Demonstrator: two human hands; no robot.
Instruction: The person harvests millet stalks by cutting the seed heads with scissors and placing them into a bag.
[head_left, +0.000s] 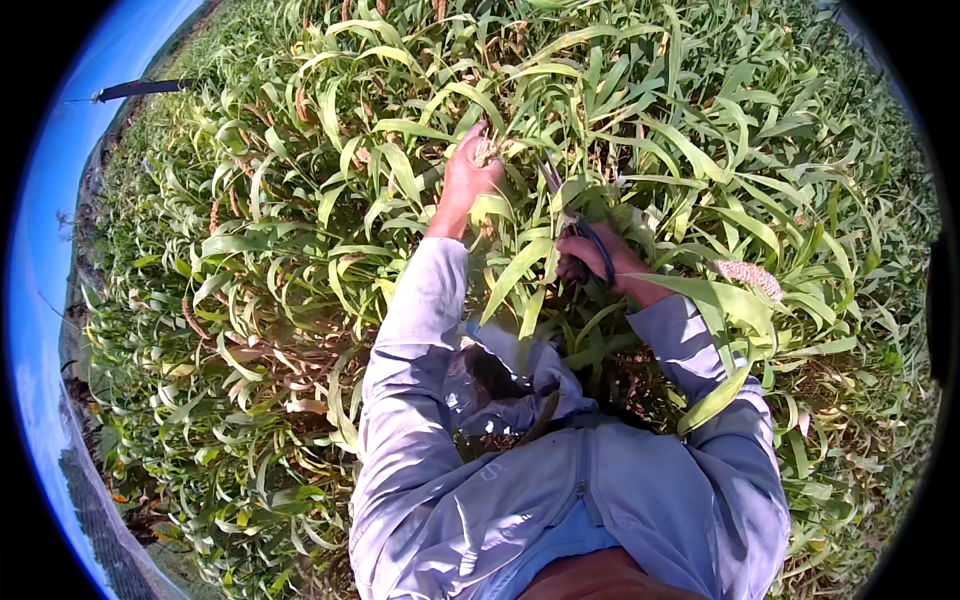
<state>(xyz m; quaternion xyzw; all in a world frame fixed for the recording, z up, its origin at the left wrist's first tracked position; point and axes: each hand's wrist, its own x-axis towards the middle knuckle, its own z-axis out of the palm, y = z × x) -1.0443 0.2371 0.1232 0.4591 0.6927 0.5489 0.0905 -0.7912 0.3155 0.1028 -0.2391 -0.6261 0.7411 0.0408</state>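
Observation:
Out among the leaves, my left hand is closed around a pale seed head, with one finger extended forward. My right hand grips dark-handled scissors, whose blades point up and away between the stalks, to the right of my left hand. Leaves partly cover the right hand and the blades. Below both hands, against my waist, a whitish cloth bag hangs with its mouth open; its contents are in shadow. A pinkish seed head stands beside my right forearm.
Dense, broad-leaved green grain plants surround me on all sides. Reddish-brown seed heads show among them at the left. Long leaves cross over my right forearm. A dark bar-like object juts in at the upper left.

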